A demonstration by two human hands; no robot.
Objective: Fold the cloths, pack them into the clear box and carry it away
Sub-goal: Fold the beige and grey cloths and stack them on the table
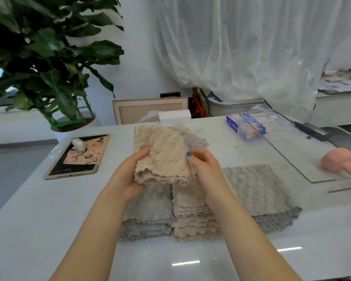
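Held folded beige fluffy cloth (162,157) above two folded cloth stacks (193,218) mid white glossy table (49,220), gripped left edge in curled left hand (128,175), pinched right edge with right hand (203,167), pointed long axis away from body, layered edges nearest, bare tabletop toward near edge, well apart from clear plastic box (304,155) at right.

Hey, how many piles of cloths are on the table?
3: a folded grey pile at near left, a beige pile beside it, and a wider grey pile further right. The held cloth may hide more.
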